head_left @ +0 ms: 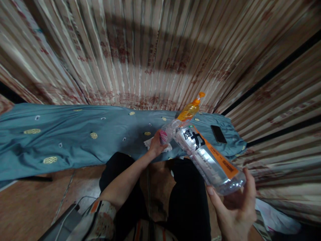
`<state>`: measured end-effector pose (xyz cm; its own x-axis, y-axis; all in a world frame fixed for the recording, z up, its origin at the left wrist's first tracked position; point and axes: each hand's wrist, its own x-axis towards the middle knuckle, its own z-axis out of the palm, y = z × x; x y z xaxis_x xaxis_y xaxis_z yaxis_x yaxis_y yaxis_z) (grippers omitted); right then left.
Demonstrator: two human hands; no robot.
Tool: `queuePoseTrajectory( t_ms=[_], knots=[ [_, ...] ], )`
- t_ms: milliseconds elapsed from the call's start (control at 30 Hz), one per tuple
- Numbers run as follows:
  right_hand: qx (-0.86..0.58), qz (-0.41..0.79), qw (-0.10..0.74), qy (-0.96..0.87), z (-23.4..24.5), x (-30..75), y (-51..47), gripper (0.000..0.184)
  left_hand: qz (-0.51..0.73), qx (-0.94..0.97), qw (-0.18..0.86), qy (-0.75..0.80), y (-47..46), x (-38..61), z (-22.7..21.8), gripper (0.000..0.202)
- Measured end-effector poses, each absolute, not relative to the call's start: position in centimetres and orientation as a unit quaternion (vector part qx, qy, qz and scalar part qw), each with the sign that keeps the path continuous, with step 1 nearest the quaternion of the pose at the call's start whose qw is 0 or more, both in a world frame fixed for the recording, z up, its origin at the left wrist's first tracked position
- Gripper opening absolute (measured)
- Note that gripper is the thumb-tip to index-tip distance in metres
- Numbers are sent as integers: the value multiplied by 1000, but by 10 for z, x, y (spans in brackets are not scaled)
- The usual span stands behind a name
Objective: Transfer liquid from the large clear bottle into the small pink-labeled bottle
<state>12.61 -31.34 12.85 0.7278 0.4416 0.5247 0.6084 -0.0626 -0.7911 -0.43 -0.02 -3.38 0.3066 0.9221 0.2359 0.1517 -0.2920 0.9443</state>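
My right hand (234, 206) holds the base of a clear plastic bottle (205, 154) with a silver and orange label, tilted with its neck pointing away to the left. My left hand (157, 144) grips the bottle's neck end, fingers closed around a pink cap. Under the left hand lies a white lacy cloth (150, 144) on the blue fabric-covered surface (75, 137). Behind the clear bottle stands an orange bottle (191, 108) with an orange nozzle.
A black phone (218, 134) lies on the blue fabric at the right. Striped curtains (150, 50) hang behind and to the right. My dark-trousered legs (185, 201) are below. A grey object with a cable (65, 224) sits on the floor at lower left.
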Motion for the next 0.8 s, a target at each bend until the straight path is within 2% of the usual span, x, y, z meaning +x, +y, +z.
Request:
queuePoseTrajectory(
  t_ms=[133,367,567,800],
  knots=[
    [-728,-49,586,-352,127,126,-315,155,406,668,471,409,1,-5,-32,107],
    [-721,-46,586,-367,121,129,-316,146,411,665,473,406,1,-5,-31,108],
    [-724,-30,591,-355,123,128,-315,153,401,674,467,409,1,-5,-29,109],
    [-718,-41,597,-354,127,124,-313,151,407,675,468,400,2,-6,-34,108]
  ],
)
